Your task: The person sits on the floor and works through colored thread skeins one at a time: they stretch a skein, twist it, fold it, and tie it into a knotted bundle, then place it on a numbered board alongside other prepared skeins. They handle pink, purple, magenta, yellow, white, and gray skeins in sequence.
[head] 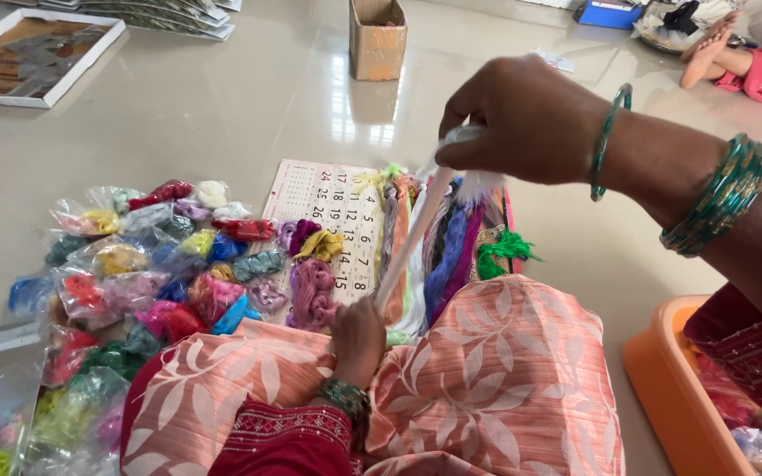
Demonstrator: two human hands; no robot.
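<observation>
Right hand [522, 119] pinches the white thread hank [412, 234] up top, left hand [359, 335] grips its lower end at the lap, pulled taut over floor [222, 115]. Looks mid-straightening; next needs steady tension.

My right hand [522, 119] covers the top end of the white thread hank [412, 242], and my left hand [359, 339] hides its lower end. Right of the hank, the orange tub [663, 370] is cut by the frame's edge. Below the hank, my lap hides the coloured skeins' [451, 247] ends.
</observation>
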